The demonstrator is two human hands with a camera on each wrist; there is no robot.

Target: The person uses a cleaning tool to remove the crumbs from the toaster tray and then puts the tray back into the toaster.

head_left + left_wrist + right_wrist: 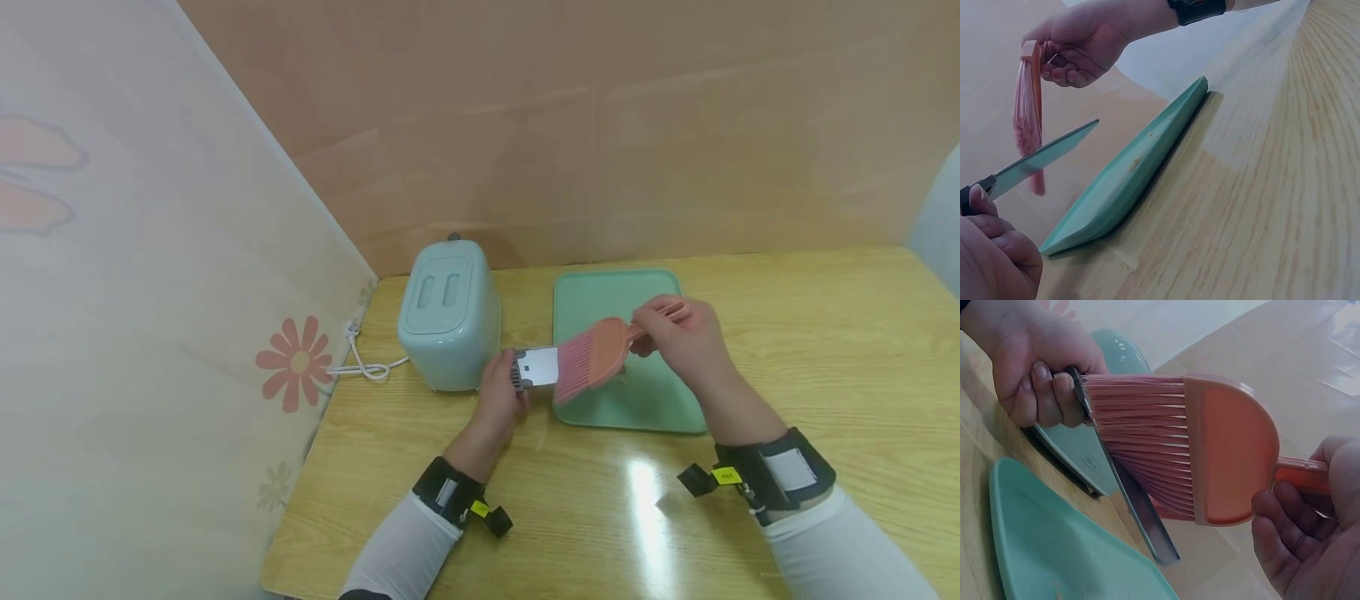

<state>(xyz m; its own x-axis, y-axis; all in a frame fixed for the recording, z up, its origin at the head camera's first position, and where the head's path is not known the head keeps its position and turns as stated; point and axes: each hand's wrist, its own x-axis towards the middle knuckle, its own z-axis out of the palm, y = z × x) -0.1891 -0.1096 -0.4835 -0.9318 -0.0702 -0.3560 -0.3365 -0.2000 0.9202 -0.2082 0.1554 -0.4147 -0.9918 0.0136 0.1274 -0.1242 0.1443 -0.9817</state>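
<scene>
My left hand (500, 390) grips the dark end of a flat, shiny metal crumb tray (542, 365), which sticks out to the right over the edge of a green tray (652, 408). A pink brush (609, 350) is held by its handle in my right hand (681, 337). Its bristles (1141, 431) lie against the metal plate, bent over it in the right wrist view. Both tools are raised above the green tray. Small brownish crumbs (1134, 164) lie on that tray in the left wrist view.
A pale blue toaster (450, 321) with two slots on top stands left of the green tray, close to my left hand. Its white cord (371, 369) runs left to the wall. A brown-covered wall (600, 133) rises behind the wooden table (825, 358).
</scene>
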